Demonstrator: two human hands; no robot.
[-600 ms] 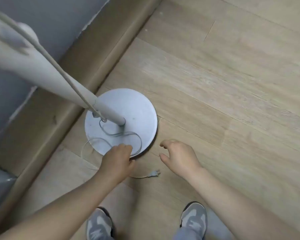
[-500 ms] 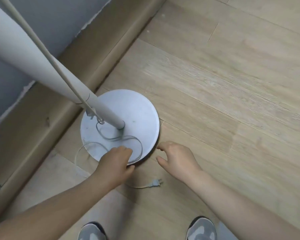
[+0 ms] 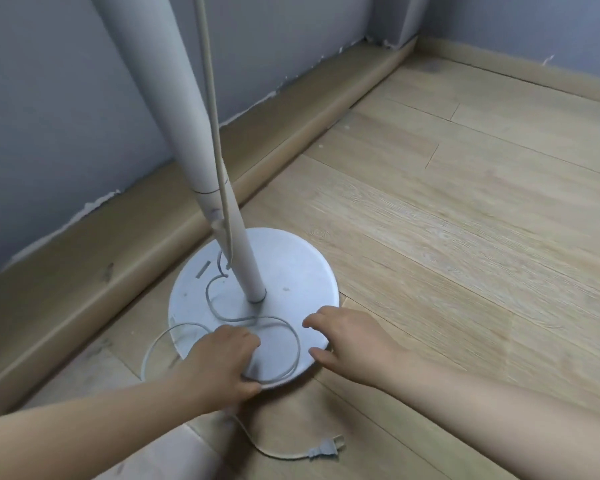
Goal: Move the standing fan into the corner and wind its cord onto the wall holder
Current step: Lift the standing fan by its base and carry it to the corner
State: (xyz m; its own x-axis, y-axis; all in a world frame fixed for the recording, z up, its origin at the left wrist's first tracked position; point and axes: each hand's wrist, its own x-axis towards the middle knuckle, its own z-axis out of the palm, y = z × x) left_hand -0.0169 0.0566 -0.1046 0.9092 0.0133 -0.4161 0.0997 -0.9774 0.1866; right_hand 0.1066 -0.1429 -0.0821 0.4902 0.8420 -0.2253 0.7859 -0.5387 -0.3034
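Note:
The white standing fan's round base (image 3: 291, 268) rests on the wooden floor close to the skirting board, and its pole (image 3: 174, 126) rises out of the top of the view. The grey cord (image 3: 296, 344) lies in loose loops over the base and onto the floor, ending in a plug (image 3: 326, 452) near me. My left hand (image 3: 222, 365) grips the base's near rim, fingers on top over the cord and thumb at the edge. My right hand (image 3: 354, 341) rests with spread fingers on the rim's near right side. No wall holder is visible.
A wooden skirting board (image 3: 84, 265) runs along the grey wall on the left to the room's corner (image 3: 406, 46) at the far right. Bare plank floor (image 3: 465, 220) stretches between the base and that corner.
My view has tilted up, so the corner shows and my shoes have dropped out of sight. My right hand has moved forward from the floor onto the base's rim. The left hand stays on the rim.

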